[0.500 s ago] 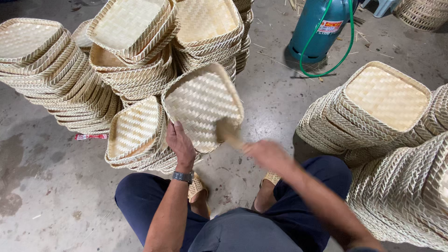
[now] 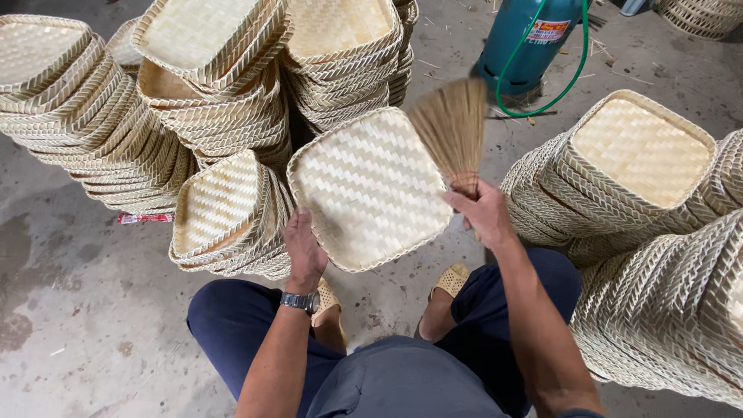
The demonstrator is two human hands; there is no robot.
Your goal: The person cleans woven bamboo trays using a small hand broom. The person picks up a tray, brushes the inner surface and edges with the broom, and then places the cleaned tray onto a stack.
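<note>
This was a basket-weaving workshop. Tall stacks of woven trays [image 2: 209,93] crowded a stained concrete floor [image 2: 70,310] on every side, more stacks [image 2: 642,170] rose at the right, and a teal gas cylinder [image 2: 526,39] with a green hose [image 2: 576,70] stood behind them.

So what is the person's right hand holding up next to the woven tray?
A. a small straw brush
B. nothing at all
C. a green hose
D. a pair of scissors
A: the right hand grips a small straw brush, bristles fanned upward beside the woven tray that the left hand steadies.
</note>
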